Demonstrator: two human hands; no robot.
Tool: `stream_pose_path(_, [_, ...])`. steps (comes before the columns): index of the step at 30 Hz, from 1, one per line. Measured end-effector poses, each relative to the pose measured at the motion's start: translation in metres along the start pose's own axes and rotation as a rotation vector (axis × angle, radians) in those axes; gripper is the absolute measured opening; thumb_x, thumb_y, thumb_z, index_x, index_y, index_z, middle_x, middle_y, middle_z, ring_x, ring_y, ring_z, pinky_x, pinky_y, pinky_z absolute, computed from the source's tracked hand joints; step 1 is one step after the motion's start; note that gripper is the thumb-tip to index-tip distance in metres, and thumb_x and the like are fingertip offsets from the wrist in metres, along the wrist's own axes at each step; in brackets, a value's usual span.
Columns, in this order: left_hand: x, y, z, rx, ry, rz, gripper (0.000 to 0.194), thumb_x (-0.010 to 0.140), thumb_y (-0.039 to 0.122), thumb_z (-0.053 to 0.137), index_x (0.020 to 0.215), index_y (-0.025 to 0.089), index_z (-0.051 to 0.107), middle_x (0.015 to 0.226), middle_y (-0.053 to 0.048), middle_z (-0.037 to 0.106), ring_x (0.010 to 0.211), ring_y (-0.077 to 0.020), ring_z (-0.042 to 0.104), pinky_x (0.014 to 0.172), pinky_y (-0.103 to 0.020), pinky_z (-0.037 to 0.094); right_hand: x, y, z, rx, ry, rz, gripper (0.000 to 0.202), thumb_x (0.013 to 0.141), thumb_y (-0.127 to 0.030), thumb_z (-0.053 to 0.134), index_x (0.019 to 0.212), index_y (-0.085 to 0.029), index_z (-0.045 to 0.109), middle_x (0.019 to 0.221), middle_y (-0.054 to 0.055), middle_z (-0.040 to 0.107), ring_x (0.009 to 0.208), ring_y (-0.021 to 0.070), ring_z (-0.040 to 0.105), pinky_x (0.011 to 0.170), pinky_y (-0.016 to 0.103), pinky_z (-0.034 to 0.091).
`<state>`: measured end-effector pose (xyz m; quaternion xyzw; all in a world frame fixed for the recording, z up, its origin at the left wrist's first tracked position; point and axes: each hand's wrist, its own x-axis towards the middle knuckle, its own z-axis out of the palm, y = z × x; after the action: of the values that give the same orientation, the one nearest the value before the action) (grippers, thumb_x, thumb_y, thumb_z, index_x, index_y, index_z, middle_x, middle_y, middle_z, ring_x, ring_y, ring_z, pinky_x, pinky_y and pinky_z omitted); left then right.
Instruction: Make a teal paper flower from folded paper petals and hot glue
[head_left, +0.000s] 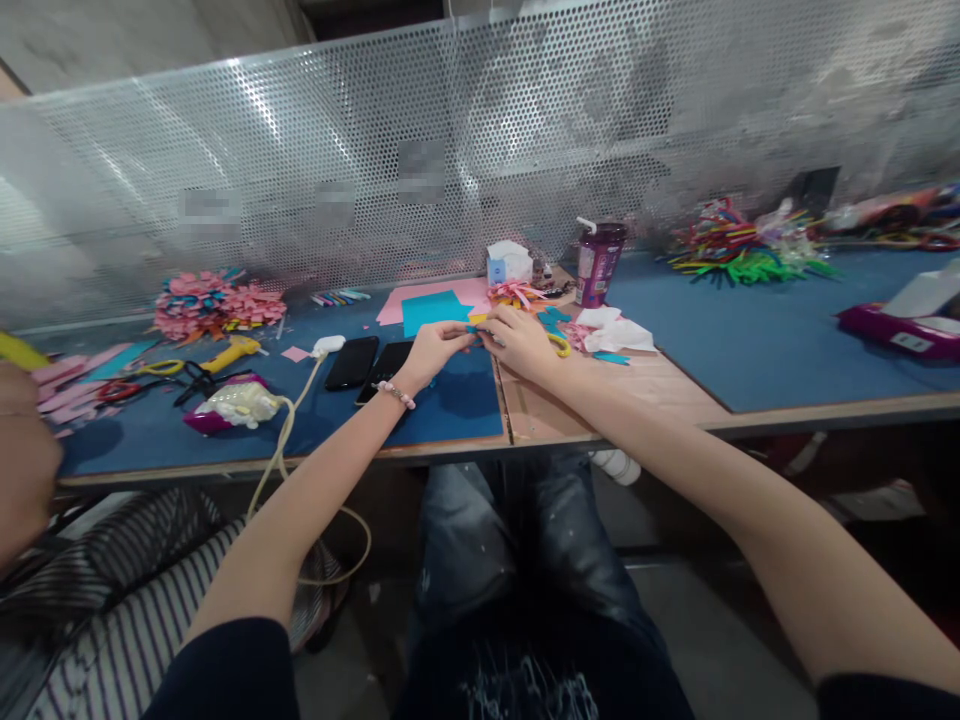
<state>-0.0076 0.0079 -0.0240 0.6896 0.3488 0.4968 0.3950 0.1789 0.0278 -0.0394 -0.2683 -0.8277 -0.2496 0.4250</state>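
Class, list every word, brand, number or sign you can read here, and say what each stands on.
No text is readable.
Purple cup: pale lettering, too small and blurred.
Tissue pack: small blue mark, unreadable.
Purple box at far right: white label, illegible.
Perforated metal panel: grey patches, blurred out.

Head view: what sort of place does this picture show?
Probably a handicraft workshop: the table holds a blue paper sheet, what looks like a yellow glue gun, and a heap of pink pieces.
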Motion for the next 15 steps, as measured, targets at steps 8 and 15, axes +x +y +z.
stream_pose_path(8, [0.0001, -0.0021, -0.0006, -0.028, 0.019, -0.026, 0.041, 0.068, 0.040, 0.076, 0.096, 0.010, 0.072, 0.091, -0.011, 0.073, 0.078, -0.0178, 0.066, 0.076, -0.031, 0.052, 0.0011, -0.0005, -0.0040, -0.088, -0.032, -0.070, 0.026, 0.098, -0.024, 0.041, 0.090, -0.018, 0.065, 0.093, 0.008, 0.063, 0.087, 0.0216, 0.054, 0.076, 0.035, 0.040])
stream_pose_path(15, [-0.0005, 0.0000, 0.0006, -0.048, 0.034, -0.025, 0.039, 0.068, 0.038, 0.076, 0.094, 0.010, 0.072, 0.093, -0.011, 0.073, 0.075, -0.0161, 0.064, 0.075, -0.031, 0.052, 0.0027, -0.0045, -0.0097, -0.111, -0.048, -0.086, 0.026, 0.098, -0.024, 0.041, 0.091, -0.018, 0.065, 0.093, 0.009, 0.063, 0.087, 0.0222, 0.052, 0.075, 0.036, 0.039])
